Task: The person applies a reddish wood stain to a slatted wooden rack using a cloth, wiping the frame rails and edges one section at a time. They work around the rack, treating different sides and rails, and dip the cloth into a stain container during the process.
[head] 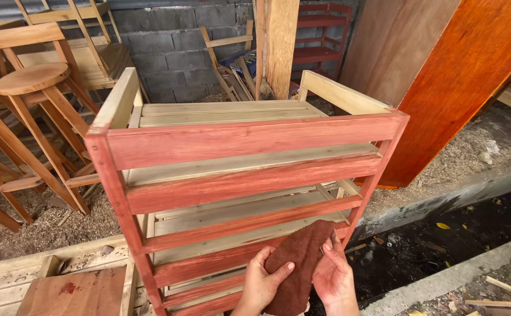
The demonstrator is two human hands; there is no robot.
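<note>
A slatted wooden rack point(238, 175) fills the middle of the view, its front rails and posts stained reddish, its slats and rear rails still pale bare wood. Behind the rack stands a grey block wall point(173, 41), with a rough timber post point(277, 41) rising just past the rack's back edge and a small red shelf unit point(319, 41) beyond that. To the right of the rack leans a broad, glossy orange-brown panel point(460, 88), its foot near the rack's right post. To the left of the rack crowd unfinished round-seated stools point(30, 82) with splayed legs, standing on a floor thick with sawdust point(45, 228). Below the rack's left post lies a flat board with a red stain spot point(74, 289). At the rack's lower right corner, a brown terry cloth point(299, 263) hangs against the lowest stained rails. The left hand point(261, 281) grips it from the left, thumb over the fabric, while the right hand point(332, 275) presses it with flat fingers from the right.
</note>
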